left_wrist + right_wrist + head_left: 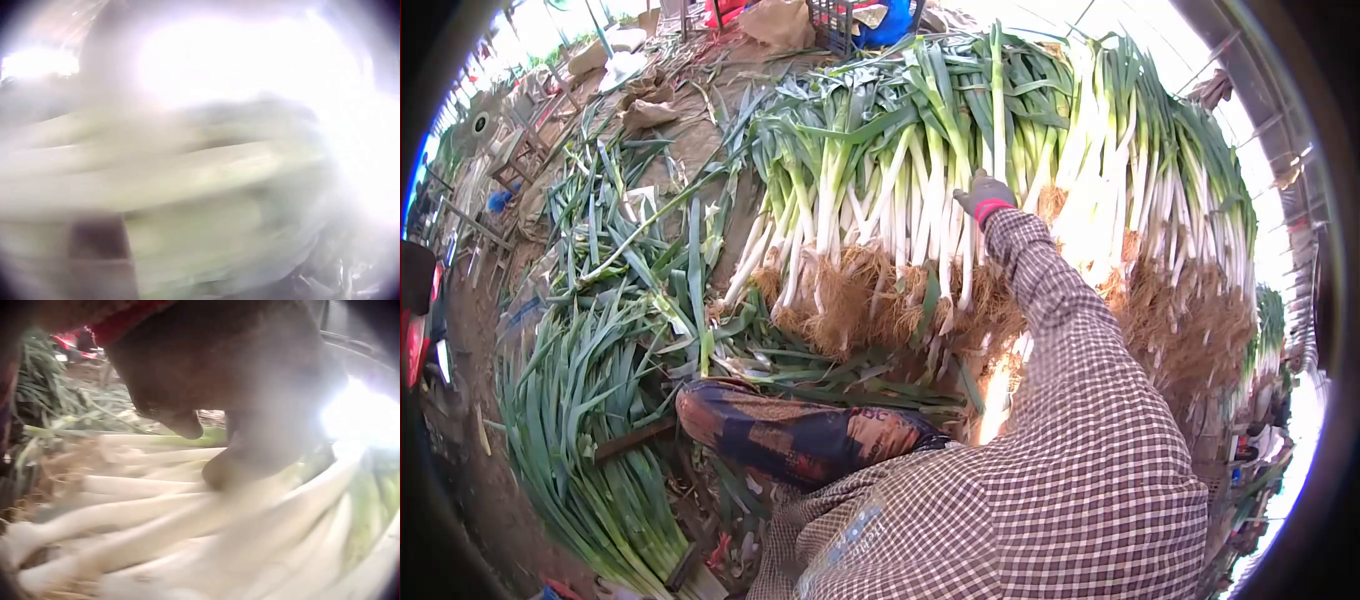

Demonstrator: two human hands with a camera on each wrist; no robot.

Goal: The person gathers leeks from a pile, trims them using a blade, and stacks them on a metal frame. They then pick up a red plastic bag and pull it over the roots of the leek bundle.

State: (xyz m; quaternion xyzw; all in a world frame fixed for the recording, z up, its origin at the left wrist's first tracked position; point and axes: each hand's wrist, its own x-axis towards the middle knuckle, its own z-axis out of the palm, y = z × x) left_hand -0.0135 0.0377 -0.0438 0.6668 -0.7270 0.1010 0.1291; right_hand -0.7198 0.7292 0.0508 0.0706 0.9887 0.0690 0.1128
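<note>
A broad row of leeks [935,160] lies side by side, white stalks and brown roots toward me, green tops away. My right hand [988,197], in a dark grey glove with a pink cuff, reaches over the middle of the row. One leek [998,100] lies on top just beyond that hand. In the right wrist view, the right hand [262,412] hangs low over white stalks [144,519], thumb and fingertips apart, fingertips right at the stalks. The left hand is hidden in the head view. Blurred pale stalks [156,181] fill the left wrist view, without a distinct hand.
Loose green leaves [590,370] are heaped on the ground at the left. My bent knee [800,425] in patterned trousers is close before the roots. A dark crate [833,25] and brown sacking [778,22] stand behind the row. Strong glare washes out part of it.
</note>
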